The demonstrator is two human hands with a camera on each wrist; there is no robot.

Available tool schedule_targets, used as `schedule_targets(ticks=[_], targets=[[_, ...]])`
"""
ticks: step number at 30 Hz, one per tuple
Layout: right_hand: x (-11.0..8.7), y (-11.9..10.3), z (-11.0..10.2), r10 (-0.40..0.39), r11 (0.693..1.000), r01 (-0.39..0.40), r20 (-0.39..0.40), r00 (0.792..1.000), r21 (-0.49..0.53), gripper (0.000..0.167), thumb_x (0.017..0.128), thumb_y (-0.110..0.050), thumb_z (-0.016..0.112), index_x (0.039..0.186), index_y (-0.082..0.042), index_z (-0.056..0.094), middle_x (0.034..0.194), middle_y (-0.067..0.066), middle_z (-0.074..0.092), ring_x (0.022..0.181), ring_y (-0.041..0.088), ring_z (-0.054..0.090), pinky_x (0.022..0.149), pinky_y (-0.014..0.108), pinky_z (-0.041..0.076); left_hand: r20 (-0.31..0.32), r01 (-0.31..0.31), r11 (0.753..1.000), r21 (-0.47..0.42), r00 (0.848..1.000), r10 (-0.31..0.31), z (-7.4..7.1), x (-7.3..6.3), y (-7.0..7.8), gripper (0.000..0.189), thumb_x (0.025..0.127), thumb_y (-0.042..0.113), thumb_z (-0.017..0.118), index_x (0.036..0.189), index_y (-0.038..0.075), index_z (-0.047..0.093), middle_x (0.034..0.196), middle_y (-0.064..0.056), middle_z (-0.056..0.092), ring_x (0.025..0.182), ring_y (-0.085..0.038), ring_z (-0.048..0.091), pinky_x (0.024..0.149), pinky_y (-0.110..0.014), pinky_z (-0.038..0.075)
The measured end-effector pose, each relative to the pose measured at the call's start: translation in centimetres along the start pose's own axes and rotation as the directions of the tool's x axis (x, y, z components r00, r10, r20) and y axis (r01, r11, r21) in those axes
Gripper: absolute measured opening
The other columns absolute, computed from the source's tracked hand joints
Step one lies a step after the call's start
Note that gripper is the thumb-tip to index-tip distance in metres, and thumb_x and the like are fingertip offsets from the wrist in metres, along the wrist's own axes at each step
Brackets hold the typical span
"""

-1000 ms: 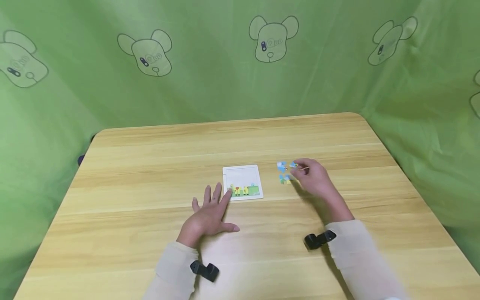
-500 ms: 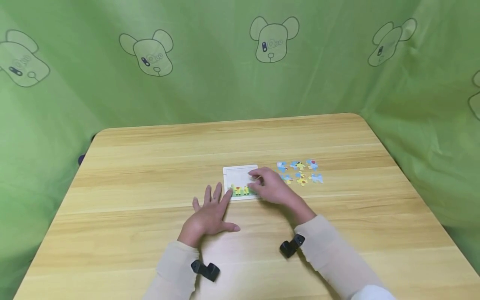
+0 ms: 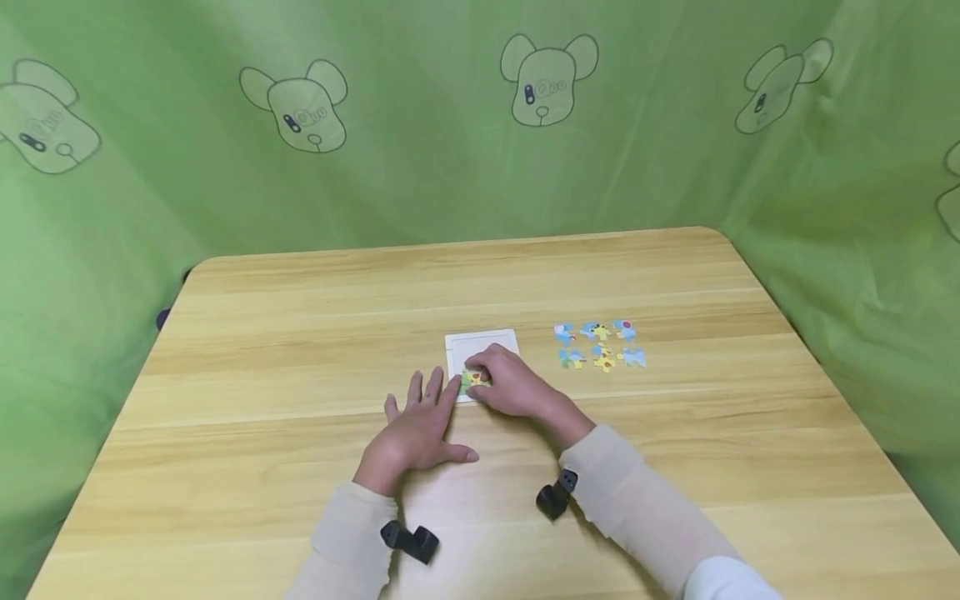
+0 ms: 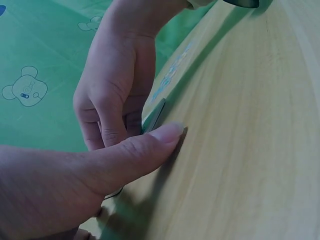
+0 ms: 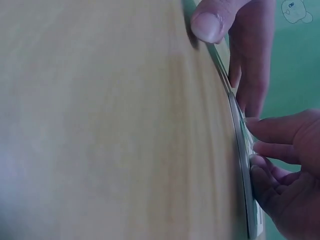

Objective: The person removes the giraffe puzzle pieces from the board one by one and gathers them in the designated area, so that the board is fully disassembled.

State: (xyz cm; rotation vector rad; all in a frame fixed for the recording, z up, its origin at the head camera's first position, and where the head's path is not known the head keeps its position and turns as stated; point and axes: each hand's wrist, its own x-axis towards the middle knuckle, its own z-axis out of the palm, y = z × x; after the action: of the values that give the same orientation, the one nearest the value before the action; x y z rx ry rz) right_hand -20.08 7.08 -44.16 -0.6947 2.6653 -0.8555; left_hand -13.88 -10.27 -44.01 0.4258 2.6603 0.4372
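Observation:
A white square puzzle tray (image 3: 480, 336) lies on the table, with green and yellow pieces (image 3: 474, 380) along its near side. My left hand (image 3: 416, 433) is spread flat at the tray's left, its index fingertip touching the near left corner. Over the tray, my right hand (image 3: 510, 383) pinches a puzzle piece low against the surface; the fingers hide most of it. In the left wrist view, the left thumb (image 4: 135, 155) sticks out over the wood. The right wrist view shows the right hand (image 5: 295, 170) with fingertips down at the tray's edge (image 5: 245, 185).
To the tray's right lie several loose puzzle pieces (image 3: 602, 358) in two rows, blue and yellow. Wood-grain table (image 3: 300, 333) surrounds everything, and a green curtain (image 3: 420, 167) with bear-like heads hangs behind it. Each sleeve carries a small black camera (image 3: 555, 496).
My right hand has moved left from the loose pieces, carrying a puzzle piece, and come down onto the tray's near left part. The left hand has stayed in place.

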Motion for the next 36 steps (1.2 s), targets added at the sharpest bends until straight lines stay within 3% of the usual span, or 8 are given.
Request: schedule_targets(ticks=[8,18,25,36], targets=[[0.16,-0.78,-0.02,0.029,0.999,-0.028,0.048,0.998,-0.036,0.046,0.081,-0.019,0.072,0.120,0.001,0.060,0.100,0.008,0.053,0.090,0.018,0.050,0.085,0.034,0.045,0.005,0.006,1.000,0.000,1.000,-0.006,-0.15,-0.14,0.05,0.108,0.074,0.064,0.066,0.153,0.013,0.013,0.159,-0.015,0.003,0.143,-0.042,0.001,0.102,-0.073,0.011],[0.20,-1.00,0.04,0.065,0.997,-0.062,0.065,0.996,-0.047,0.047,0.080,-0.021,0.075,0.119,-0.001,0.058,0.099,0.006,0.051,0.089,0.017,0.049,0.084,0.032,0.045,0.005,0.010,1.000,-0.001,1.000,-0.010,0.13,-0.11,0.07,0.111,0.073,0.065,0.066,0.153,0.011,0.010,0.159,-0.013,0.001,0.143,-0.041,-0.001,0.102,-0.073,0.010],[0.13,-0.71,0.11,0.064,0.998,-0.064,0.028,0.998,-0.004,0.043,0.080,-0.019,0.074,0.117,-0.006,0.055,0.101,0.005,0.051,0.092,0.017,0.050,0.085,0.032,0.044,0.004,0.008,1.000,0.000,1.000,-0.008,0.06,-0.05,0.06,0.111,0.073,0.065,0.066,0.152,0.010,0.010,0.159,-0.013,0.000,0.143,-0.041,-0.001,0.102,-0.073,0.009],[0.28,-0.49,0.37,-0.003,0.994,0.012,-0.081,0.997,0.112,0.017,0.085,-0.006,0.065,0.098,-0.009,0.055,0.083,0.001,0.056,0.078,0.012,0.053,0.072,0.026,0.046,0.015,0.006,1.000,-0.005,1.000,-0.006,0.16,0.03,0.04,0.111,0.074,0.065,0.065,0.152,0.009,0.010,0.159,-0.013,-0.001,0.143,-0.041,-0.003,0.103,-0.073,0.007]])
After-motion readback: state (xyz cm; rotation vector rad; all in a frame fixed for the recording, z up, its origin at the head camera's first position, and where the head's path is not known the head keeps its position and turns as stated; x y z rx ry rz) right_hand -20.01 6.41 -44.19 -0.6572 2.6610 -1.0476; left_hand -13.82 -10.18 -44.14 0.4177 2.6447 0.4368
